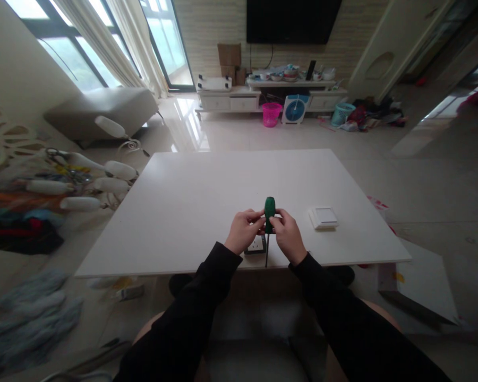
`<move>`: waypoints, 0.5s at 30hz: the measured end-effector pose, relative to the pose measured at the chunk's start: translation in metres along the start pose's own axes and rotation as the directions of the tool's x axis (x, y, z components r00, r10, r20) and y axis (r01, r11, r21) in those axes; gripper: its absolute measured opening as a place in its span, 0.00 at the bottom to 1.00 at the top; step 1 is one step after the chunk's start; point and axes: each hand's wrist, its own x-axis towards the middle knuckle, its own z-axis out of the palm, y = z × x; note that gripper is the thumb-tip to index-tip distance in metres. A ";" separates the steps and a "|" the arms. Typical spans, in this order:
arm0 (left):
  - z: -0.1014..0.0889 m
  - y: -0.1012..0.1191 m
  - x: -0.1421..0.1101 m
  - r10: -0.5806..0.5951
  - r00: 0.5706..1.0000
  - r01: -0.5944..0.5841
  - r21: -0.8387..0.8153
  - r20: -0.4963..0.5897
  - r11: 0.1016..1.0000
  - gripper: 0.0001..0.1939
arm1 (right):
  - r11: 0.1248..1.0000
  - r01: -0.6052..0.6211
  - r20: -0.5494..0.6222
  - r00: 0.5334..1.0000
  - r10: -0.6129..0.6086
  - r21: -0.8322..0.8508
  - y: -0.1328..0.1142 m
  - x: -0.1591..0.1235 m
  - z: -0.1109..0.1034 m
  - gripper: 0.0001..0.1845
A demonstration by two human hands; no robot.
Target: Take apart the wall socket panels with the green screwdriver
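Observation:
A screwdriver (270, 214) with a green handle is held upright near the table's front edge, its thin shaft pointing down. My right hand (289, 233) is closed round the handle from the right. From the left, my left hand (245, 229) pinches at the same handle, its fingertips close to those of the right hand; whether something small is also between them is hidden. Just below the left hand lies a wall socket (255, 245) with a white face and dark edge, partly covered by the fingers. A white square switch plate or box (323, 217) rests further right.
The white table (207, 196) spans the middle of the view. Lamp arms with white shades (119, 170) crowd its left edge. An open white box (422, 281) is on the floor at right. Beyond stand a pink basket (271, 114) and a TV cabinet (217, 102).

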 end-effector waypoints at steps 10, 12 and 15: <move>-0.001 -0.002 0.001 0.002 1.000 -0.002 0.003 -0.002 1.000 0.10 | 1.000 -0.006 0.001 1.000 0.006 0.006 0.001 0.000 0.000 0.16; -0.001 -0.002 0.001 -0.004 1.000 0.005 0.001 -0.005 1.000 0.10 | 1.000 -0.002 -0.002 1.000 0.002 0.002 0.001 0.001 0.000 0.15; -0.001 -0.002 0.000 -0.007 1.000 0.007 -0.008 -0.005 1.000 0.11 | 1.000 0.002 -0.002 1.000 -0.002 0.000 0.000 0.001 -0.001 0.15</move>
